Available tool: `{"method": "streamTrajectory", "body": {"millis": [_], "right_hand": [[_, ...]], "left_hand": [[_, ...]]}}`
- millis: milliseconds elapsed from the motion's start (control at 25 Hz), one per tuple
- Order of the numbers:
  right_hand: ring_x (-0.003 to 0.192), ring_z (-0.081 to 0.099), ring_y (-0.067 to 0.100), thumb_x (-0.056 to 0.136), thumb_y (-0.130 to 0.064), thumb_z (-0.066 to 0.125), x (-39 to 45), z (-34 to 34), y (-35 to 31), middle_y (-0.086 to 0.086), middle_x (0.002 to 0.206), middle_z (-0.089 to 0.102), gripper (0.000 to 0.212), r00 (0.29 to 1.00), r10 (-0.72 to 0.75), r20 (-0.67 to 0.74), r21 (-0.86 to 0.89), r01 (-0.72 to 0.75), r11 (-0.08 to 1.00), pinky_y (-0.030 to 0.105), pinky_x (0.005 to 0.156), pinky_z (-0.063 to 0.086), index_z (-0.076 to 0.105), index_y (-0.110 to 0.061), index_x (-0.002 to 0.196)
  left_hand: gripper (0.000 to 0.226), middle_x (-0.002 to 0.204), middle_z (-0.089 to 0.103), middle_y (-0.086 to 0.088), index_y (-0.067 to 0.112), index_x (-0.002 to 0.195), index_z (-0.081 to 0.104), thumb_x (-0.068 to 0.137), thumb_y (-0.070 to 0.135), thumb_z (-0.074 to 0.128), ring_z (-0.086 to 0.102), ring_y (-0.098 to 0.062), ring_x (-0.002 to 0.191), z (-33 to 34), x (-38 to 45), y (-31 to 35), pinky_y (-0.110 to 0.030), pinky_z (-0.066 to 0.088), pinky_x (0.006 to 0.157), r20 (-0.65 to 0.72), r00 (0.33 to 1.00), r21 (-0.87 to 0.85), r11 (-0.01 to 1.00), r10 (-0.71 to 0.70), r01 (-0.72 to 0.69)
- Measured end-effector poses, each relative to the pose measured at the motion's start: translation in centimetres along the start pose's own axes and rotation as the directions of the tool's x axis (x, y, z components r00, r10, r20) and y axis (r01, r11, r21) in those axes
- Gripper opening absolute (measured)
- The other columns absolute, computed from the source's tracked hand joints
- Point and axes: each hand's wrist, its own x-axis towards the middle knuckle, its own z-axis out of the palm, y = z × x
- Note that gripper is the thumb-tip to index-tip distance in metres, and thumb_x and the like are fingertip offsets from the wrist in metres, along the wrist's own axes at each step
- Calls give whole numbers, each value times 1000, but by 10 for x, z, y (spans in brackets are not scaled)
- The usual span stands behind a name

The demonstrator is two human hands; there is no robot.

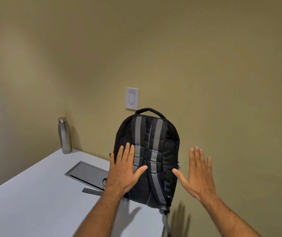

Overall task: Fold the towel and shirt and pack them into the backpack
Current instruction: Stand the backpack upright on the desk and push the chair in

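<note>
Head view, single frame.

Item: backpack (147, 158), black fabric with grey shoulder straps. Stands upright at the desk's right edge, near the far right corner, strap side toward the wearer, its far face close to the wall or against it; contact cannot be told. Carry handle (149, 110) arched at top. One strap tail hangs over the desk's right edge. Zips not visible from this side; whether it is open cannot be told.

Handling, judged: soft-sided and yielding, likely light and part empty; holds its shape but would tip if pushed from one side. Best holds: the carry handle, or both flanks at once. Fabric offers good friction.

Towel and shirt: not in view.

Left hand (125, 171): open, fingers spread, palm flat toward the strap panel; appears to touch it. Holds nothing.

Right hand (199, 175): open, fingers straight, beside the pack's right flank, apart from it. Holds nothing.

Surface: desk (34, 202), white, smooth, hard. A grey recessed hatch (88, 174) is set in it left of the backpack.

Other: steel bottle (64, 135) upright at the far left corner, well apart from the pack.

Room: plain tan wall (222, 65); white light switch (132, 98) just above the handle.
</note>
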Motion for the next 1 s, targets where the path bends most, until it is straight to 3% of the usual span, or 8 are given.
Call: {"method": "streamTrajectory", "body": {"millis": [160, 360, 640, 1000], "right_hand": [[149, -19, 22, 82, -86, 8, -57, -22, 18, 11, 162, -14, 105, 1000, 17, -15, -30, -18, 999, 50, 120, -8, -12, -11, 153], [151, -9, 24, 85, -82, 19, -125, -38, 49, 13, 164, -2, 104, 997, 71, -20, -58, -72, 996, 52, 119, -3, 1, -7, 155], [151, -12, 24, 83, -84, 15, -231, -89, 110, 12, 163, -7, 106, 988, 154, -25, -107, -156, 982, 51, 119, -5, -3, -8, 154], [150, -16, 23, 83, -84, 14, -390, -177, 181, 11, 163, -10, 106, 938, 346, -32, -191, -346, 919, 53, 120, -6, -7, -9, 154]], "left_hand": [[101, 161, -21, 3, 25, 152, -16, 75, 90, -7, -17, -20, 150, -3, -39, 27, -51, -6, 121, -7, 998, 2, 998, 57, -57], [101, 163, -15, 1, 23, 155, -11, 77, 88, -6, -15, -21, 151, -4, -88, 71, -52, -5, 121, 4, 993, -5, 993, 120, -120], [104, 164, -15, 2, 22, 156, -11, 76, 89, -8, -15, -20, 151, -8, -169, 154, -52, -4, 122, 20, 986, -56, 985, 166, -165], [102, 162, -20, 2, 19, 156, -12, 81, 87, 2, -16, -21, 151, -34, -280, 279, -54, -3, 122, 79, 929, -139, 927, 362, -349]]}}
